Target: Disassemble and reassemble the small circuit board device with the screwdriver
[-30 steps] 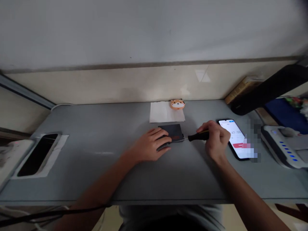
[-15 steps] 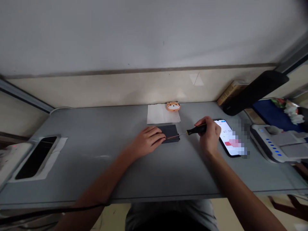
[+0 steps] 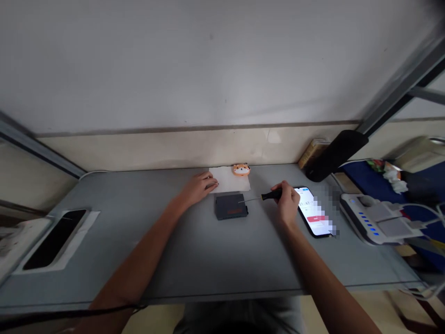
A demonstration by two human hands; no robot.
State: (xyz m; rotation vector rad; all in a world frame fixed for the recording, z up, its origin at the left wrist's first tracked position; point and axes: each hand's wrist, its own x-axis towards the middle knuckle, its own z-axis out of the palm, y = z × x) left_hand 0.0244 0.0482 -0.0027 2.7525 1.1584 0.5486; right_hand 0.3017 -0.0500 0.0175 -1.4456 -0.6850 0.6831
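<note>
Gray table [image 3: 194, 269], smooth top, pale wall [image 3: 156, 153] behind. Dark vented box [image 3: 225, 208] — flat, rectangular, prob. metal — sits mid-table; casing looks whole, no parts visibly off, so work's prob. early; amt. left unclear. R hand [image 3: 288, 202]: grip wrapped round screwdriver [image 3: 271, 195], thin shaft over box top. L hand [image 3: 198, 189] touches creased white paper [image 3: 224, 180]; can't tell if pinching anything.
</note>
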